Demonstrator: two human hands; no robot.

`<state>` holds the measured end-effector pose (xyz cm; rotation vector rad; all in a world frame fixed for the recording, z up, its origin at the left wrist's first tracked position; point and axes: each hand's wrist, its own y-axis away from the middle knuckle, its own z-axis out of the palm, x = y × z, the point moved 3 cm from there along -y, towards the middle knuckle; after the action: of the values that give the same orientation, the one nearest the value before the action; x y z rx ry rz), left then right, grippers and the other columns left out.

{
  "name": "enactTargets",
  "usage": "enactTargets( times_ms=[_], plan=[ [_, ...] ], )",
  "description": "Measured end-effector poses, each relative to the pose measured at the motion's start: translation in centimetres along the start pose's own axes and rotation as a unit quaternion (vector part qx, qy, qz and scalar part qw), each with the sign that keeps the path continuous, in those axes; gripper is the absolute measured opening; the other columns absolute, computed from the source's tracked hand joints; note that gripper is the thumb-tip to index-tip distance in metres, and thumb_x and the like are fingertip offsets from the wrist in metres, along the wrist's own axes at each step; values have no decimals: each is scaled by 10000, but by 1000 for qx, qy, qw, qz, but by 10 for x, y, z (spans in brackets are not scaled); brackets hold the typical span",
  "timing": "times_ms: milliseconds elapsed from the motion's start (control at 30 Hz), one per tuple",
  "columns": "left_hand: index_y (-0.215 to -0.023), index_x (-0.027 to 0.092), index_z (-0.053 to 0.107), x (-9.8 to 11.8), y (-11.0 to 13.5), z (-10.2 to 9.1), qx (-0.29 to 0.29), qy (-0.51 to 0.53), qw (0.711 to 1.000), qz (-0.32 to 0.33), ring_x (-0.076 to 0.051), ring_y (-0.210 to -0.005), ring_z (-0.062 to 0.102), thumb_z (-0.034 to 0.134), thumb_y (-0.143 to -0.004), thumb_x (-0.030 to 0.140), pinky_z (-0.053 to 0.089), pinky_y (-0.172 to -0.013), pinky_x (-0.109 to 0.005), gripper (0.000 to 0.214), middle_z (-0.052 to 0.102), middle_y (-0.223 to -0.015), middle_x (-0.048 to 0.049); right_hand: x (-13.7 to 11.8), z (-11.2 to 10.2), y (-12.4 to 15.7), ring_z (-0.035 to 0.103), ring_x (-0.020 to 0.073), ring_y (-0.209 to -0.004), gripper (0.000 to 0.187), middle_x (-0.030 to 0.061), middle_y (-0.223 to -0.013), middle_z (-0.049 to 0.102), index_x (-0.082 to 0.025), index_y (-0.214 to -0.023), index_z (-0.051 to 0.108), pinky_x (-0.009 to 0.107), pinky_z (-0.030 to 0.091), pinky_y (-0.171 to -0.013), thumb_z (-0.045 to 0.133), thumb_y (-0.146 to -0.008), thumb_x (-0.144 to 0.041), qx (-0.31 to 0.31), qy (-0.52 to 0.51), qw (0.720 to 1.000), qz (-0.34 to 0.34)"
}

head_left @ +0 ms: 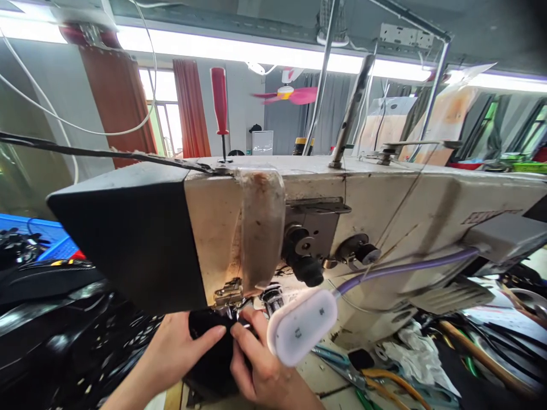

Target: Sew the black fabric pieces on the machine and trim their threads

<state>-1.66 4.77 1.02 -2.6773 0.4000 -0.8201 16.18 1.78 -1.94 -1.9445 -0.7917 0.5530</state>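
Note:
A worn cream sewing machine (384, 205) fills the middle of the view, with a black cover on its left end. Under its needle and presser foot (228, 299) lies a piece of black fabric (211, 327). My left hand (179, 350) grips the fabric's left side, thumb pressed on top. Just to its right, my right hand (260, 367) pinches the fabric beside the needle. A white oval lamp head (301, 326) on a purple flexible neck hangs right beside my right hand.
A red-handled screwdriver (219, 102) stands upright on the machine top. Black fabric pieces (64, 336) are piled at the left before a blue crate (51, 242). Scissors and tools (354, 370) clutter the table at the right. A thread stand (325, 74) rises behind.

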Motion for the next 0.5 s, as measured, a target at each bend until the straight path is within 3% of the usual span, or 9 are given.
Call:
enactTargets(
  times_ms=[67,200,300,367,500],
  plan=[
    [-972,238,697,7,-12,-7,-81,9,996,-31,-301,-879,683,601,-769,541,538,-733,-370,377,746,-917,-59,1,1,1,607,287,-880,303,164,-998,623,-154,-986,684,437,569,-688,504,-743,-154,27,0,1000,7],
    [-836,272,732,17,-23,-17,-113,-21,992,-52,-299,-728,705,609,-729,565,541,-625,-337,336,753,-714,-29,8,8,9,598,303,-978,308,164,-1110,611,-171,-999,691,479,546,-797,522,-742,-170,110,17,993,-26],
    [-806,271,736,17,-22,-14,-154,-28,985,-68,-276,-646,697,550,-770,589,544,-660,-334,371,708,-574,-6,12,7,10,611,291,-982,285,149,-1086,631,-162,-982,699,532,482,-934,539,-746,-158,143,6,988,-56],
    [-866,252,738,16,-21,-13,-162,-38,983,-75,-299,-744,711,537,-773,605,548,-717,-356,416,753,-708,-33,11,2,7,622,271,-967,273,135,-1042,653,-158,-966,703,520,464,-973,530,-757,-143,150,-9,986,-72],
    [-1048,244,710,18,-23,-13,-157,2,985,-69,-322,-1002,670,583,-767,542,531,-855,-380,429,761,-993,-54,9,-7,-1,632,246,-969,290,107,-1042,679,-164,-991,706,444,487,-970,558,-751,-96,87,-22,994,-54]
  ],
)
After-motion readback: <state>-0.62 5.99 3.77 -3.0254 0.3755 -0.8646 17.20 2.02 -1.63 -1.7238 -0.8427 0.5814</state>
